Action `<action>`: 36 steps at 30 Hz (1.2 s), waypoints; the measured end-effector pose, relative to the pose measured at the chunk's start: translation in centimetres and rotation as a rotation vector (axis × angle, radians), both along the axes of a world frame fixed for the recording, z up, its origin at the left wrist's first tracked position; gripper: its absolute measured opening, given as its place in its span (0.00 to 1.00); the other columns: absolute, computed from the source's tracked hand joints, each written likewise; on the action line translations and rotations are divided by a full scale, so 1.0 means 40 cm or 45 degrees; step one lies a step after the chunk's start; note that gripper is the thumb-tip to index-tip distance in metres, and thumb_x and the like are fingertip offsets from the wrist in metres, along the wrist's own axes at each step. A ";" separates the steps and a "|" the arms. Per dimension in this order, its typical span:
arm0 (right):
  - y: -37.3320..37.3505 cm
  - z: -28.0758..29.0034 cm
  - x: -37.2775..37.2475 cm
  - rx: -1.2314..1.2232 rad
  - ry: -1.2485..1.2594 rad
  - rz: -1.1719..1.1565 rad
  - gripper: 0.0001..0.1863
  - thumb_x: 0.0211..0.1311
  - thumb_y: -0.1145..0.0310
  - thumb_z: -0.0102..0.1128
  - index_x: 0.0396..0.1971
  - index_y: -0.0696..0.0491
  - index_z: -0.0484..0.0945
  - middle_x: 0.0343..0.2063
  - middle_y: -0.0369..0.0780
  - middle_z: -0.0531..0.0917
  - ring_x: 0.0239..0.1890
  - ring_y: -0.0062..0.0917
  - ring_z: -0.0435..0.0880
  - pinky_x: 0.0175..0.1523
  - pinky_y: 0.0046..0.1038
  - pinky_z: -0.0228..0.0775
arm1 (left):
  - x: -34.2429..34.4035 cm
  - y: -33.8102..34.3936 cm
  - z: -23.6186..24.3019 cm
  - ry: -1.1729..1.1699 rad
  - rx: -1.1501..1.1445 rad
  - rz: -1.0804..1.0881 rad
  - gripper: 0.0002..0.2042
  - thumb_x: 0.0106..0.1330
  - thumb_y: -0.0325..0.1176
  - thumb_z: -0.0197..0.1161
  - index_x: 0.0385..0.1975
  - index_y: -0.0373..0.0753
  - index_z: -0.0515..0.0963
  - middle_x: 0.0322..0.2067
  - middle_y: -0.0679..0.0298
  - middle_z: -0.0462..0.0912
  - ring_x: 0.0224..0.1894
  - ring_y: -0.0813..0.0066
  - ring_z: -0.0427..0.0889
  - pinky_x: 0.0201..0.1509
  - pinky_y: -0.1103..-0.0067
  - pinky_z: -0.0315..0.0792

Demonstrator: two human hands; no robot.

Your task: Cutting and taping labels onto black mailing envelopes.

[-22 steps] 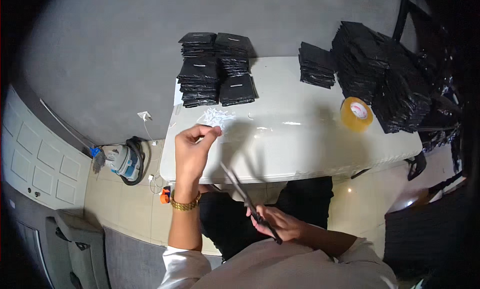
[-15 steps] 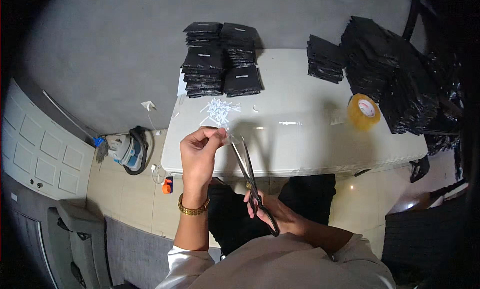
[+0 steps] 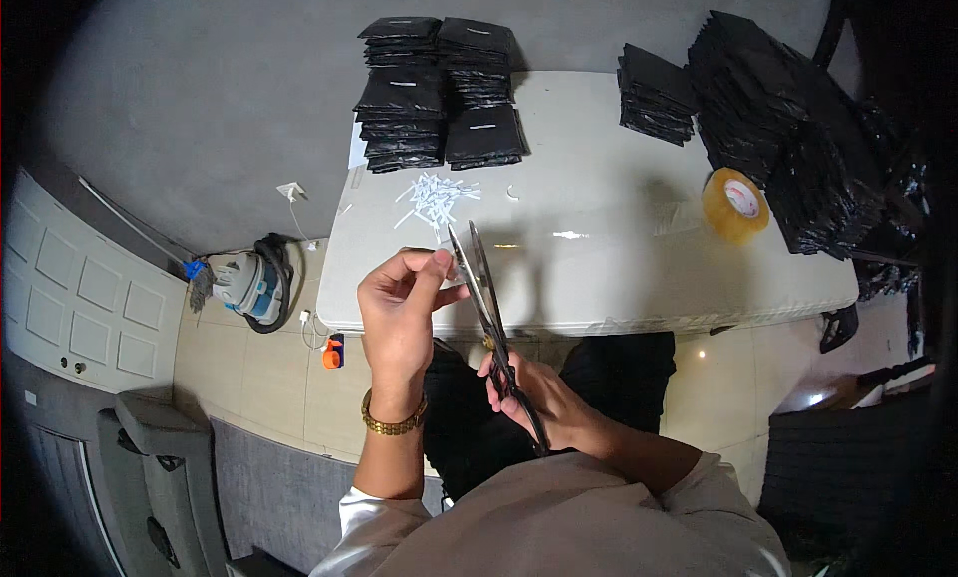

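Note:
In my right hand [image 3: 544,402] is a pair of scissors [image 3: 491,328] with dark handles, gripped with my fingers at the loops. Its blades point up toward the table and stand slightly apart. My left hand [image 3: 399,298] is closed in a pinch just left of the blades, above the table's near edge. A small see-through piece, which looks like clear tape, shows faintly between the fingertips and the blades; its outline is hard to make out. Beyond the fingertips lies a loose pile of small white paper strips [image 3: 435,198].
Stacks of flat black packages [image 3: 401,103] stand at the far left of the white table [image 3: 599,288]. More black packages [image 3: 654,93] and a large heap [image 3: 788,128] fill the right side, beside a tape roll [image 3: 736,206]. A vacuum cleaner [image 3: 249,286] stands on the floor at left.
The scissors have turned more upright and their blades have come up beside my left fingertips. The clear piece shows less than before. The view has shifted, so the table appears slightly higher.

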State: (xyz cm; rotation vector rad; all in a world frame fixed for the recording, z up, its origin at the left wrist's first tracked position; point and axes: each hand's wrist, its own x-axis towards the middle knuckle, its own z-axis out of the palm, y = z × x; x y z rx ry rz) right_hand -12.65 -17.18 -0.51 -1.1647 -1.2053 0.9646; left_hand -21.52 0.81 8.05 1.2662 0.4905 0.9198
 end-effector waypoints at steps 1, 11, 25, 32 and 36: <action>0.002 0.003 -0.003 0.032 -0.066 -0.036 0.13 0.79 0.66 0.60 0.54 0.54 0.69 0.30 0.36 0.72 0.32 0.25 0.75 0.40 0.34 0.71 | 0.000 0.001 -0.001 -0.013 0.008 0.007 0.08 0.75 0.28 0.68 0.35 0.29 0.86 0.33 0.63 0.87 0.35 0.79 0.86 0.41 0.76 0.89; 0.007 -0.005 -0.005 -0.074 -0.114 -0.057 0.17 0.81 0.59 0.56 0.58 0.54 0.70 0.34 0.37 0.78 0.33 0.22 0.80 0.41 0.30 0.76 | -0.005 -0.007 -0.003 0.040 0.024 0.054 0.07 0.76 0.27 0.67 0.34 0.32 0.86 0.33 0.63 0.87 0.34 0.79 0.87 0.41 0.74 0.89; 0.013 0.014 -0.010 -0.090 0.027 -0.080 0.10 0.81 0.71 0.56 0.55 0.54 0.70 0.30 0.33 0.76 0.29 0.16 0.77 0.36 0.27 0.73 | 0.003 -0.010 -0.006 0.047 0.009 0.062 0.08 0.75 0.28 0.69 0.35 0.30 0.86 0.34 0.62 0.88 0.35 0.80 0.86 0.42 0.77 0.88; 0.017 0.017 -0.017 -0.110 0.160 -0.106 0.08 0.80 0.70 0.53 0.51 0.57 0.73 0.27 0.37 0.80 0.28 0.22 0.82 0.37 0.29 0.77 | 0.009 -0.003 -0.021 0.028 0.012 0.059 0.07 0.75 0.27 0.69 0.35 0.30 0.86 0.34 0.62 0.88 0.35 0.80 0.86 0.42 0.76 0.88; 0.018 0.014 -0.018 -0.113 0.161 -0.133 0.07 0.81 0.70 0.53 0.50 0.56 0.73 0.25 0.36 0.80 0.26 0.21 0.82 0.35 0.28 0.76 | 0.013 -0.006 -0.019 0.057 0.039 0.077 0.08 0.75 0.27 0.68 0.33 0.31 0.86 0.33 0.62 0.88 0.34 0.79 0.87 0.41 0.75 0.89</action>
